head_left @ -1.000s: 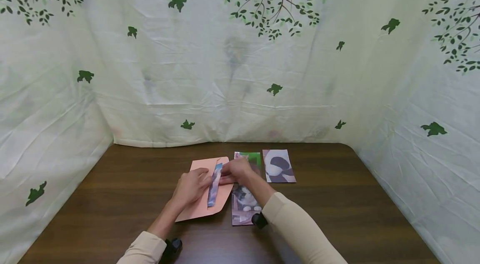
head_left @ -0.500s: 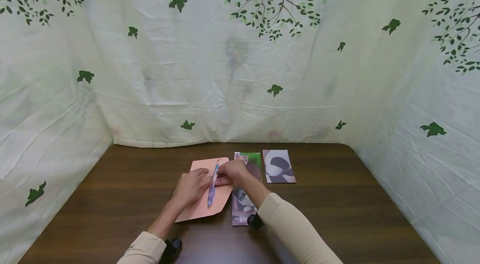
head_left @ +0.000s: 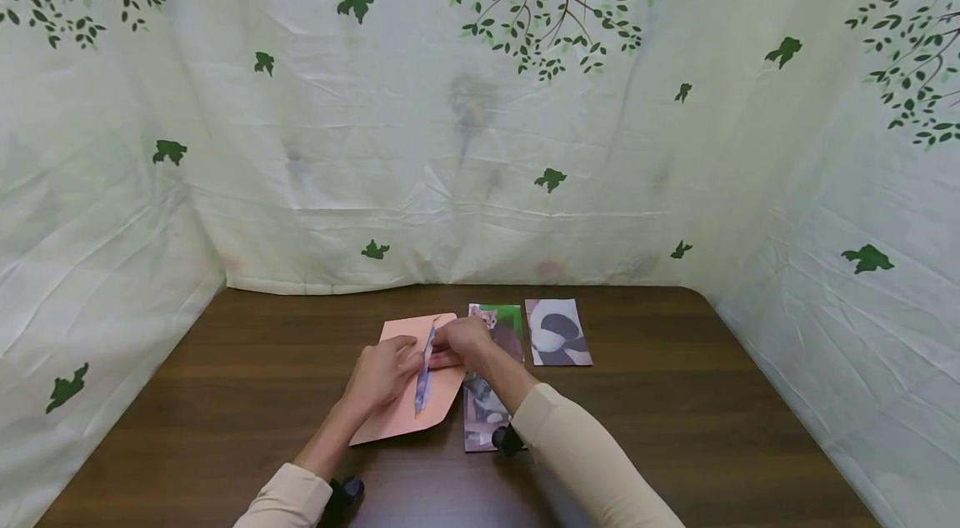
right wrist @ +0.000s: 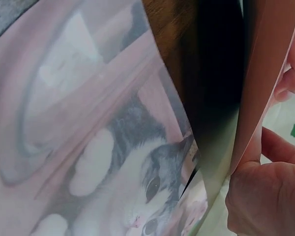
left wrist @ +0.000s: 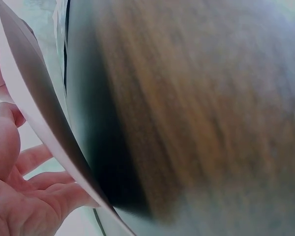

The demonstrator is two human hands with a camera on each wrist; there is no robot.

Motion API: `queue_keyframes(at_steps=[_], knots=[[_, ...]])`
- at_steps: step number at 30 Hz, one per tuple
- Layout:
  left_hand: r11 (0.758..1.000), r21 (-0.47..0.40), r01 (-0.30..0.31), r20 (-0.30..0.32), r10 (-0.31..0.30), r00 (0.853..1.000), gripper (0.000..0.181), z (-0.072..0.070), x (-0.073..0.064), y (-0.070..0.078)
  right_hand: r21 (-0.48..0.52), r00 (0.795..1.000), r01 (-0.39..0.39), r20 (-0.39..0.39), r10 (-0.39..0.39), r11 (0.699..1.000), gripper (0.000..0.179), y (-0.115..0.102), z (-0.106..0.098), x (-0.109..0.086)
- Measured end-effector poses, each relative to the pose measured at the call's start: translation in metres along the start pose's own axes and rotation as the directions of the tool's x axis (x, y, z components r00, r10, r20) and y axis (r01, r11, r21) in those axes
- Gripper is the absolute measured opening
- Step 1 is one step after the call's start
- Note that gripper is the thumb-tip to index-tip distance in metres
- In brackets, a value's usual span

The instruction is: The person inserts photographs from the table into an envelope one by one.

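A peach envelope (head_left: 393,420) lies slanted in front of me, its near edge raised above the table in the wrist views. A blue-purple picture card (head_left: 423,391) shows as a narrow strip at the envelope's opening; the rest is hidden inside. My left hand (head_left: 384,374) holds the envelope left of that strip, fingers bent over its upper face. From the other side my right hand (head_left: 467,342) pinches the card's exposed edge, its fingertips partly hidden. The right wrist view shows the right hand (right wrist: 270,191) right at the envelope's edge (right wrist: 263,73).
Under my right forearm lies a kitten picture card (head_left: 483,411), with a green-edged cat card (head_left: 510,320) behind it. Farther right is a grey-and-white picture card (head_left: 558,332). A leaf-printed cloth (head_left: 465,245) hangs along the brown table's (head_left: 675,428) back edge.
My right hand has moved slightly left, and the card's visible strip has become narrower as it slid into the envelope. The left hand has stayed in place.
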State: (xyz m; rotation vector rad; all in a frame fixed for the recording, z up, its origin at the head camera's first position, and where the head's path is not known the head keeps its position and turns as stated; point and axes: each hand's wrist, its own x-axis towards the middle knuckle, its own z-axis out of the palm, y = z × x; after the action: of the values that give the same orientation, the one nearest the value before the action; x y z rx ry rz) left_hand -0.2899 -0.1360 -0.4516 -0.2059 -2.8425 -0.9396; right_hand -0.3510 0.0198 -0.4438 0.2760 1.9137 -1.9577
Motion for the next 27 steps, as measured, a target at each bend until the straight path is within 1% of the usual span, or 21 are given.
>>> queue_keyframes(at_steps=[5, 12, 16, 22, 27], knots=[[1.000, 0.003, 0.010, 0.005, -0.010, 1.000, 0.041, 0.001, 0.001, -0.002, -0.011, 1.000, 0.008, -0.006, -0.008, 1.000, 0.010, -0.001, 0.001, -0.001], [1.000, 0.003, -0.003, -0.001, 0.003, 1.000, 0.042, 0.002, 0.001, -0.005, -0.021, 1.000, 0.005, 0.000, -0.005, 1.000, 0.010, -0.003, 0.001, -0.003], [1.000, 0.002, -0.015, -0.003, 0.015, 1.000, 0.041, 0.002, 0.000, -0.005, -0.035, 0.999, 0.005, 0.035, -0.004, 0.999, 0.014, -0.004, -0.001, -0.003], [0.999, 0.018, -0.027, -0.004, 0.027, 1.000, 0.040, 0.003, 0.001, -0.006, -0.066, 0.996, 0.009, 0.094, -0.003, 0.998, 0.020, -0.012, -0.010, -0.010], [0.999, 0.020, -0.032, -0.016, 0.033, 0.999, 0.040, 0.003, 0.000, -0.005, -0.091, 0.996, 0.011, 0.091, -0.003, 0.996, 0.021, -0.019, -0.024, -0.012]])
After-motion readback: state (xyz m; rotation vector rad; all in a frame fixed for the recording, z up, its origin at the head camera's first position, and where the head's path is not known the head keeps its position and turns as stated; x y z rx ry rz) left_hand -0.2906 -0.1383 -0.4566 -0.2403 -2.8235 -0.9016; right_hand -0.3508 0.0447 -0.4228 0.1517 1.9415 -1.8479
